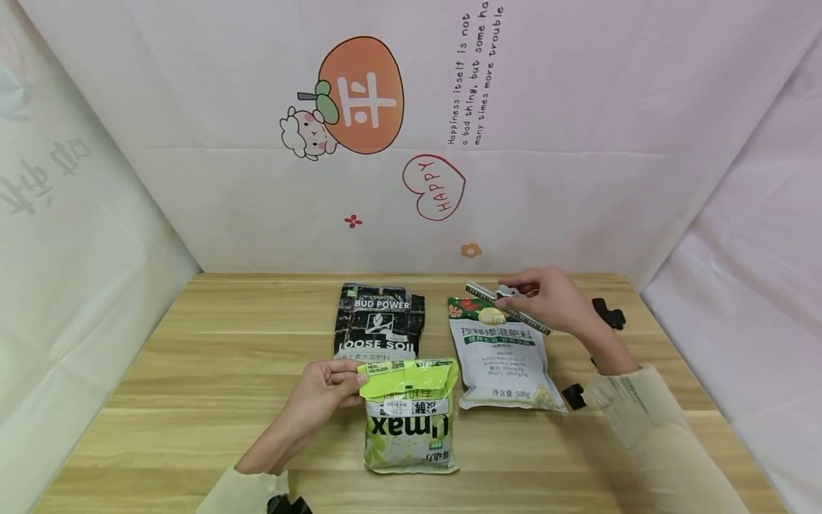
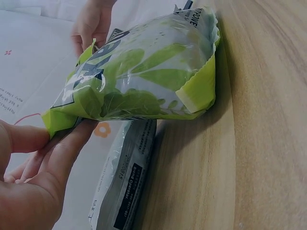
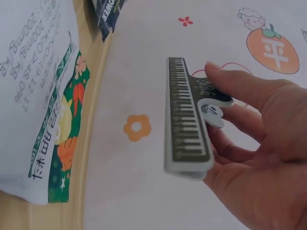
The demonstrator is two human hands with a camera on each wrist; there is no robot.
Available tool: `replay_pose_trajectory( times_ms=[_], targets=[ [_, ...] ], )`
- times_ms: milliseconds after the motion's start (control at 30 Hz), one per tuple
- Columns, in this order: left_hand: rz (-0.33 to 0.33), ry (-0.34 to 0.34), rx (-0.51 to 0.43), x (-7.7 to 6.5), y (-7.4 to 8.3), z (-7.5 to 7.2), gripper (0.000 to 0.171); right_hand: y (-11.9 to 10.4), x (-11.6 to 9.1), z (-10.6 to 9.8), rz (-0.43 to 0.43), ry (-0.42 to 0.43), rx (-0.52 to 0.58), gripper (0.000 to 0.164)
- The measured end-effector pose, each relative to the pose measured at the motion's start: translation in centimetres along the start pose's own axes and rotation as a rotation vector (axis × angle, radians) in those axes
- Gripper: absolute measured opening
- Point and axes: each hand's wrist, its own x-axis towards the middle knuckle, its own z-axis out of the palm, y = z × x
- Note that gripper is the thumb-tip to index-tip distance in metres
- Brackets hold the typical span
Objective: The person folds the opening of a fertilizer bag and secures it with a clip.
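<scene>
My left hand (image 1: 329, 389) pinches the upper left corner of a green fertilizer bag (image 1: 411, 435), whose print is upside down in the head view. In the left wrist view, the bag (image 2: 144, 76) bulges and its corner sits between thumb and fingers. My right hand (image 1: 555, 303) holds a long clip (image 3: 187, 115) with a piano-key print by its handle. This clip is above the top of a white fertilizer bag (image 1: 504, 364) with a green printed top edge. In the right wrist view, the clip is apart from that bag (image 3: 33, 96).
A black bag (image 1: 379, 321) marked "LOOSE SOIL" lies behind the green bag, partly covered by it. Black clip-like pieces (image 1: 608, 314) lie at the right, one of them (image 1: 574, 396) near my right sleeve. A printed white cloth (image 1: 257, 214) stands behind the wooden table (image 1: 212, 371).
</scene>
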Motion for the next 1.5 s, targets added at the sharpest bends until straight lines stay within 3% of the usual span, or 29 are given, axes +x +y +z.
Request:
replay_pose_trajectory(
  times_ms=[233, 500, 700, 1033, 1300, 1500],
  targets=[
    [-0.019, 0.014, 0.008, 0.0, -0.1, 0.0, 0.036, -1.4, 0.5, 0.6, -0.011, -0.016, 0.014, 0.049],
    [-0.022, 0.007, 0.007, 0.0, 0.0, 0.0, 0.036, -2.4, 0.8, 1.5, -0.022, -0.033, 0.038, 0.041],
    [-0.024, 0.008, 0.002, 0.1, -0.1, 0.0, 0.038, -2.9, 1.1, 2.1, -0.119, -0.070, 0.054, 0.032],
    [-0.021, 0.004, -0.003, 0.1, -0.2, 0.0, 0.037, -4.2, 1.2, 2.7, -0.276, -0.038, 0.066, 0.020],
    [-0.019, 0.000, 0.000, 0.2, -0.1, 0.0, 0.038, -5.2, 0.9, 3.5, -0.358, -0.021, 0.091, 0.012],
    [-0.014, -0.008, -0.001, 0.2, 0.1, 0.0, 0.039, -6.3, 0.7, 3.9, -0.402, -0.056, 0.089, 0.007]
  ],
)
